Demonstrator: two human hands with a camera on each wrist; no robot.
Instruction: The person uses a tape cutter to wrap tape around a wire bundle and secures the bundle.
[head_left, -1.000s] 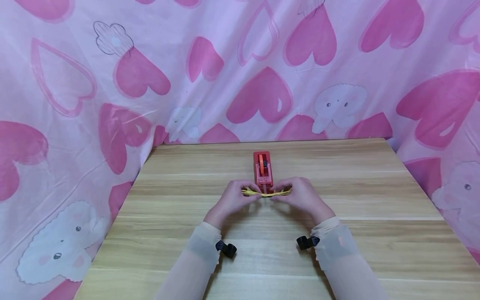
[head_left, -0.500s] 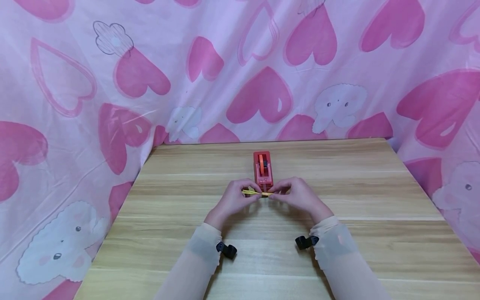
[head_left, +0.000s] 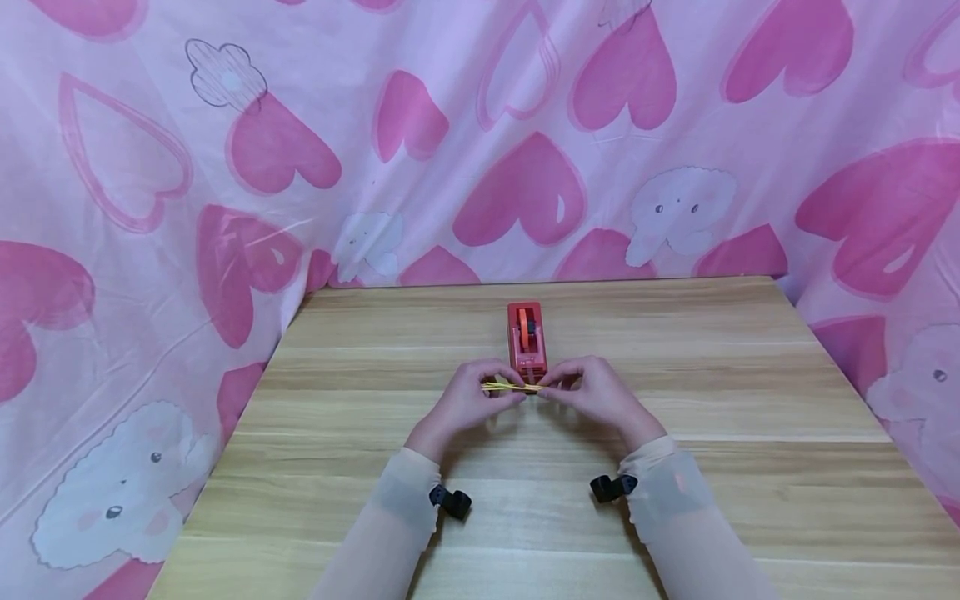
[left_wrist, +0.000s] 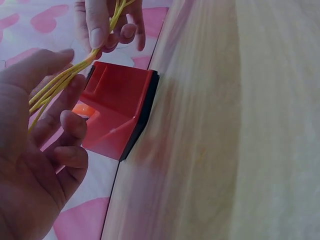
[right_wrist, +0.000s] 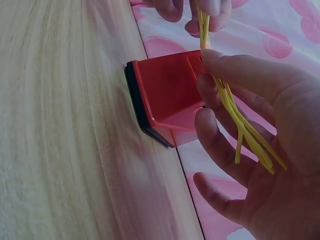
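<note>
Both hands meet over a bundle of thin yellow strands (head_left: 502, 387) at mid-table. My left hand (head_left: 468, 398) pinches it between thumb and fingers, as the left wrist view shows, with strands (left_wrist: 57, 82) running back toward the palm. From the other side my right hand (head_left: 600, 398) pinches the same bundle close by; its loose ends (right_wrist: 250, 140) fan out below the fingers in the right wrist view. Just beyond the hands stands a red tape dispenser (head_left: 532, 358) with a black base and an orange roll core (head_left: 523, 329). Its near end is partly behind the fingertips.
The wood-grain table (head_left: 360, 333) stretches to both sides of the hands. A pink curtain (head_left: 420, 200) with hearts hangs behind the table and along its sides. A small black camera (head_left: 452, 502) is strapped to the left wrist, another (head_left: 613, 487) to the right.
A second ago the strands spread wide across both hands; now the right part lies gathered in the right fingers, mostly hidden from the head view. The dispenser has stayed in place.
</note>
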